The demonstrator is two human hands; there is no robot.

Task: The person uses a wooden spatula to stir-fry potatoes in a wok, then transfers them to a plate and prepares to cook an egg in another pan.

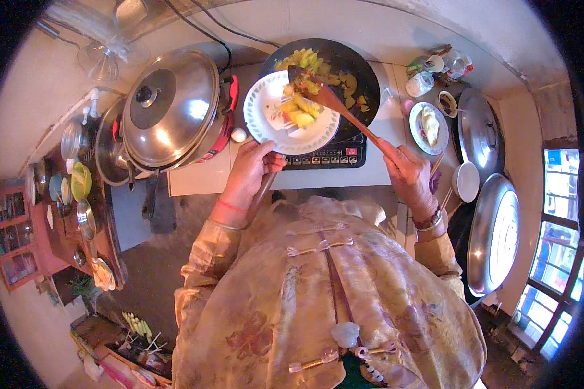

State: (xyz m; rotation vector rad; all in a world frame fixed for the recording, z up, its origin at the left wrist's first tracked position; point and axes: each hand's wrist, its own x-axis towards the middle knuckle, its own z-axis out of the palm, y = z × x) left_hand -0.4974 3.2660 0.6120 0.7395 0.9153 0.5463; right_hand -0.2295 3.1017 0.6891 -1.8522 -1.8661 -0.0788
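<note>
My left hand [251, 167] grips the near rim of a white plate [260, 116] with a leaf-patterned border. A small heap of cooked yellow-green vegetable pieces [301, 116] lies on it. In my right hand [409, 172] is the handle of a wooden spatula [343, 107], whose loaded blade is over the plate's far side. Behind and partly under the plate sits a black wok [372, 92], with more vegetable pieces [306, 59] inside. The wok stands over a black induction cooker [321, 158], and a brown handle [265, 187] runs beneath my left hand.
A large lidded steel pot [173, 107] stands left, beside a white egg-like object [238, 135]. On the right are a plate with pale food [429, 129], a small sauce bowl [447, 103], a white bowl [465, 182], glass jars [420, 85] and large metal lids [494, 236].
</note>
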